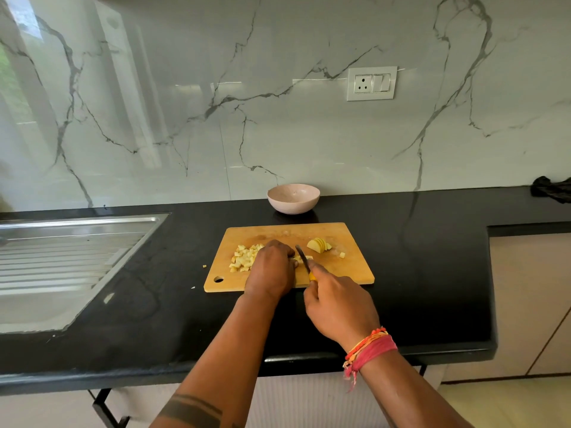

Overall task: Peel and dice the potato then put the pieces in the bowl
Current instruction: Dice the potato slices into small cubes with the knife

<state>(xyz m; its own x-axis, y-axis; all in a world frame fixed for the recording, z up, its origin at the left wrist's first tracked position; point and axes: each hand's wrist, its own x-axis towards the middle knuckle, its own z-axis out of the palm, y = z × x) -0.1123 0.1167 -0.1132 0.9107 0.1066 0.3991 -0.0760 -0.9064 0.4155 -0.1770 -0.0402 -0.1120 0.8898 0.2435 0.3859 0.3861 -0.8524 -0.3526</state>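
On the black desk [401, 273] lies a wooden cutting board [349, 270], and both hands work over its near half. The left hand [270, 268] is curled knuckles-up, its fingertips pressing down on a small strip of potato [299, 258] just ahead of it; how much of that piece it covers cannot be told. The right hand [338, 307] is wrapped around the yellow handle of a knife [304, 260], forefinger stretched along the top, the dark blade angled away from the wrist and set against the potato strip right beside the left fingertips. A heap of diced potato [242, 257] sits on the board just to the left of the left hand, touching its outer edge. Beyond the right hand, farther up the board, a sliced potato half [318, 244] leans fanned, with one loose cube [342, 255] near it. A stray bit [204, 266] lies off the board, left of the heap. Past both hands, against the marble wall, stands a pale pink bowl [293, 202], well apart from the board. The right wrist wears red and orange threads [369, 347].
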